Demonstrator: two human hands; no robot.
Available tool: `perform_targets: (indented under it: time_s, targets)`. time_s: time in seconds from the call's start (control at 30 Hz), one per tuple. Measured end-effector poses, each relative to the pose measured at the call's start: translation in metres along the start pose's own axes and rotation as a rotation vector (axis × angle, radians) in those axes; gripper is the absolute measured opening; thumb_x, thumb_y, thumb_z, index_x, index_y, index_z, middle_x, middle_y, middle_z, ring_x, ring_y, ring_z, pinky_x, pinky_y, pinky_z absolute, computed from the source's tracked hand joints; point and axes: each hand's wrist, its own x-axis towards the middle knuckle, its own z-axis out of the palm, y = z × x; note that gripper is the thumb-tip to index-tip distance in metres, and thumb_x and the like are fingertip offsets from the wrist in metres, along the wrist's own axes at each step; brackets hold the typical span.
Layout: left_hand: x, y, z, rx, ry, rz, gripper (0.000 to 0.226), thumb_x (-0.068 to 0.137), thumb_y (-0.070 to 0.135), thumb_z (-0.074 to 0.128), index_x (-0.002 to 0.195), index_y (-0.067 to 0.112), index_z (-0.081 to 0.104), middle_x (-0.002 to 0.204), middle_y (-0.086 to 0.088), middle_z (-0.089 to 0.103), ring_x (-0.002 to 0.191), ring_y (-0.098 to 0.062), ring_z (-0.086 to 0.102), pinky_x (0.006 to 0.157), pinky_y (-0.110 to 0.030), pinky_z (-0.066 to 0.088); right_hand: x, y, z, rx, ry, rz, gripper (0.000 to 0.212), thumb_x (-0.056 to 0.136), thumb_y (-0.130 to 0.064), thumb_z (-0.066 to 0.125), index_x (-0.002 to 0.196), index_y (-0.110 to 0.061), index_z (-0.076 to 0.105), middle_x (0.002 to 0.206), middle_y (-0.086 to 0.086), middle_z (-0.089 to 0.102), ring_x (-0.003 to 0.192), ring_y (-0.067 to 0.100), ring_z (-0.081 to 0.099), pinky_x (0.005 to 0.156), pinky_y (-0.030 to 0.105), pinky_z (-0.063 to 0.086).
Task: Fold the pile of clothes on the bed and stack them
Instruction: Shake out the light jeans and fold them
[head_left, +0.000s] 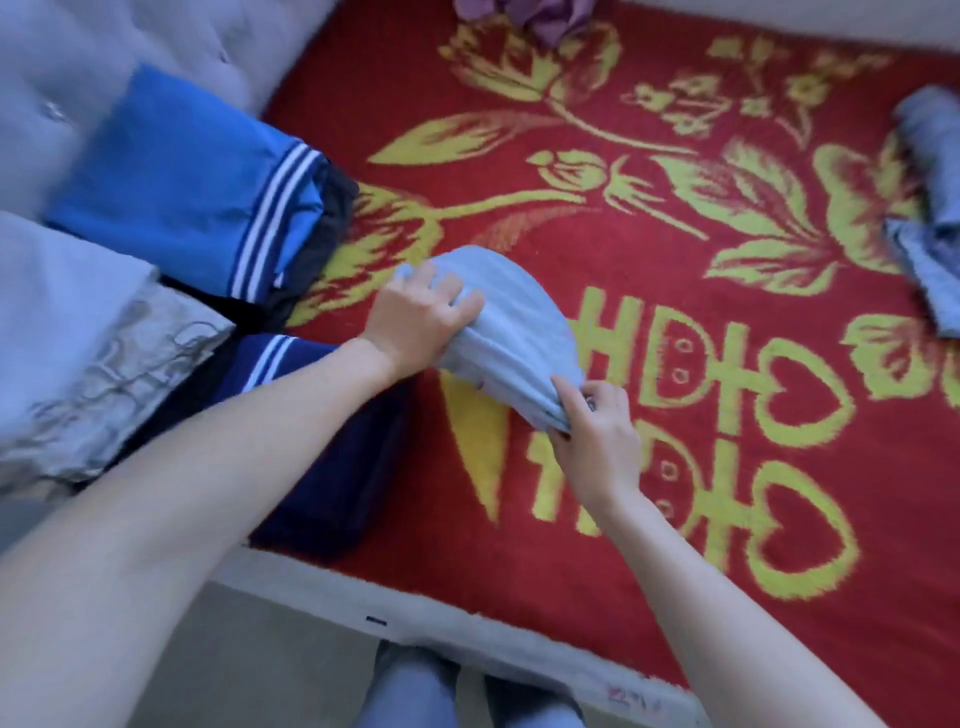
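A small light blue garment (511, 332), folded into a thick bundle, is held just above the red bed cover (649, 249). My left hand (415, 317) grips its far left end with fingers curled over the cloth. At its near end my right hand (597, 436) pinches the fabric edge. To the left lie folded stacks: a bright blue piece with white stripes (192, 182) on dark clothes, and a navy piece with white stripes (317, 441) closer to me.
A grey patterned folded cloth (104, 364) lies at the far left. Loose light blue clothes (930, 208) sit at the right edge, and a purple garment (524, 15) at the top. The bed's white front edge (467, 618) runs below my arms.
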Motion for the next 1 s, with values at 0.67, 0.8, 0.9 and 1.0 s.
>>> perform_targets:
  time_s: [0.67,0.8,0.9,1.0]
  targets:
    - [-0.176,-0.059,-0.052,-0.092,-1.319,-0.431,0.062,0.091,0.022,0.047,0.147,0.022,0.018,0.154,-0.017,0.01,0.14,-0.033,0.016,0.109,-0.047,0.021,0.025,-0.136,0.029,-0.292,-0.688,-0.131,0.054,0.097,-0.048,0.035,0.144,-0.023,0.028,0.144,0.009,0.033,0.135,0.026,0.026,0.101,0.038,0.032]
    - [-0.079,-0.071,-0.06,-0.139,-1.055,-0.417,0.052,0.093,0.026,0.045,0.142,0.018,0.027,0.149,-0.015,0.023,0.135,-0.032,0.025,0.107,-0.045,0.026,0.039,-0.116,-0.025,-0.33,-0.529,0.007,0.054,0.098,-0.047,0.033,0.145,-0.022,0.028,0.148,0.01,0.03,0.137,0.025,0.023,0.103,0.037,0.032]
    - [-0.021,-0.064,-0.085,-0.201,-0.847,-0.375,0.049,0.095,0.03,0.041,0.141,0.018,0.029,0.148,-0.014,0.027,0.133,-0.031,0.028,0.105,-0.043,0.028,0.041,-0.101,-0.07,-0.365,-0.428,0.091,0.054,0.098,-0.046,0.033,0.145,-0.022,0.027,0.149,0.011,0.029,0.138,0.025,0.023,0.106,0.038,0.032]
    - [0.014,-0.048,-0.117,-0.321,-0.693,-0.381,0.049,0.095,0.035,0.041,0.141,0.018,0.032,0.145,-0.011,0.032,0.132,-0.029,0.032,0.105,-0.042,0.03,0.037,-0.092,-0.118,-0.388,-0.361,0.133,0.054,0.098,-0.047,0.034,0.146,-0.022,0.029,0.149,0.011,0.028,0.139,0.024,0.021,0.107,0.039,0.029]
